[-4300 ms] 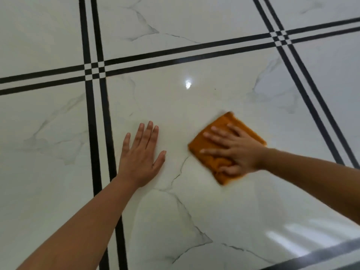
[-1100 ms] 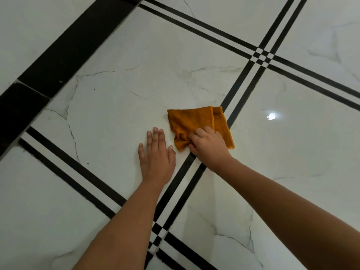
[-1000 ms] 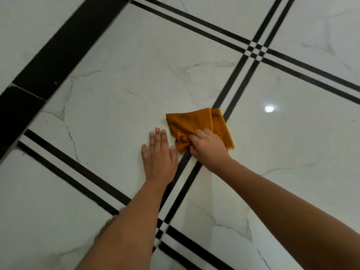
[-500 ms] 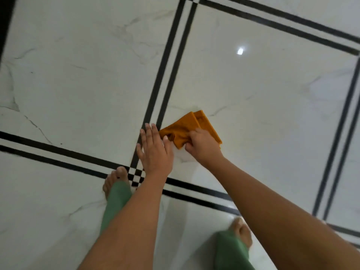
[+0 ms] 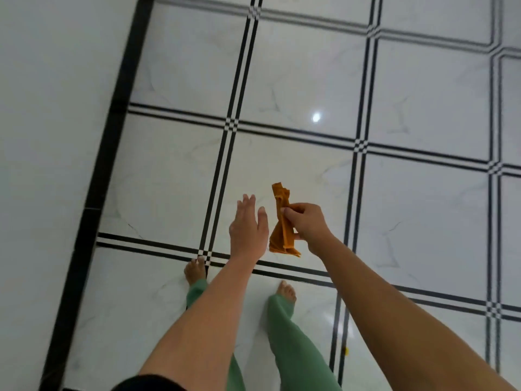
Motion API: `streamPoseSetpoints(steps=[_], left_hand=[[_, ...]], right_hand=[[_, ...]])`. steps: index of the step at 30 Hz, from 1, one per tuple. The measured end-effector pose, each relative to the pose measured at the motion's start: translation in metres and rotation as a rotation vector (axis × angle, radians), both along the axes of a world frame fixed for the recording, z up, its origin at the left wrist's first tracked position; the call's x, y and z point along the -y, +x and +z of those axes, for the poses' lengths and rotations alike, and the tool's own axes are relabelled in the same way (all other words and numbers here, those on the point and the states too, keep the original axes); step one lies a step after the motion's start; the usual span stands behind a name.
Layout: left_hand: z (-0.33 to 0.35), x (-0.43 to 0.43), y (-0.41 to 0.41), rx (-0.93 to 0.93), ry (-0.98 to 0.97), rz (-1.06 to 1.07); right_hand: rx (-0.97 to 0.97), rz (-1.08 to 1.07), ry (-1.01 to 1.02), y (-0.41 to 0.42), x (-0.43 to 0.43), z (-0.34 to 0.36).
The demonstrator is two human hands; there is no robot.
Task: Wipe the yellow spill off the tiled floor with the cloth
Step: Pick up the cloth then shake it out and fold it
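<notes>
My right hand [image 5: 307, 222] pinches the orange cloth [image 5: 282, 235], which hangs crumpled in the air well above the floor. Just left of the cloth, my left hand [image 5: 248, 224] is held flat with straight fingers and holds nothing. White marble tiles with double black lines make up the floor [image 5: 282, 88] far below. A small yellow spot [image 5: 346, 350] shows on a black line at the lower right, near my right forearm.
My bare feet [image 5: 194, 270] and green trouser legs [image 5: 293, 340] stand on the tiles below my hands. A wide black border strip [image 5: 112, 119] runs along the left, with plain white floor beyond it. A lamp's reflection [image 5: 316, 117] glints on a tile ahead.
I have risen from a crouch; the floor is now far below. My right hand lifted the cloth off the tile, and my left hand came off the floor too.
</notes>
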State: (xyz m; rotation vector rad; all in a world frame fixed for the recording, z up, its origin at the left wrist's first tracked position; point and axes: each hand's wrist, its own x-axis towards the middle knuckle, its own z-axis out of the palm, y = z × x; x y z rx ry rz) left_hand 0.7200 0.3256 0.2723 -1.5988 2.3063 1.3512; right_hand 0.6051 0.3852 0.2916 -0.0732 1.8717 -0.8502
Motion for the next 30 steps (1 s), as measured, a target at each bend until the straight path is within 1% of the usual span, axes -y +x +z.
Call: streamPoseSetpoints(steps=[1, 2, 6, 9, 12, 16, 19, 23, 26, 30], left_hand=[[0.050, -0.006, -0.013, -0.042, 0.001, 0.008], [0.063, -0.007, -0.019, -0.059, 0.015, 0.019], [0.166, -0.020, -0.063, -0.186, 0.047, 0.039], [0.214, -0.021, -0.099, -0.295, 0.112, 0.060], [0.253, -0.014, -0.136, -0.407, 0.103, 0.081], [0.288, 0.007, -0.192, -0.506, 0.041, 0.066], [0.309, 0.032, -0.246, -0.566, -0.014, 0.048], [0.328, 0.067, -0.314, -0.595, -0.041, 0.060], [0.340, 0.094, -0.364, -0.604, -0.056, 0.078], [0.352, 0.127, -0.414, -0.626, -0.059, 0.144]], right_hand=[[0.008, -0.001, -0.023, -0.013, -0.009, 0.048], [0.016, 0.007, -0.039, -0.017, -0.009, 0.064], [-0.025, -0.023, -0.177, -0.056, -0.020, 0.170], [-0.045, -0.005, -0.256, -0.085, -0.018, 0.222], [-0.072, -0.037, -0.303, -0.118, -0.009, 0.261], [-0.093, -0.064, -0.365, -0.172, 0.013, 0.298], [-0.149, -0.022, -0.417, -0.226, 0.034, 0.324], [-0.267, 0.084, -0.370, -0.298, 0.066, 0.353], [-0.304, 0.139, -0.343, -0.351, 0.095, 0.370], [-0.326, 0.182, -0.371, -0.402, 0.129, 0.386]])
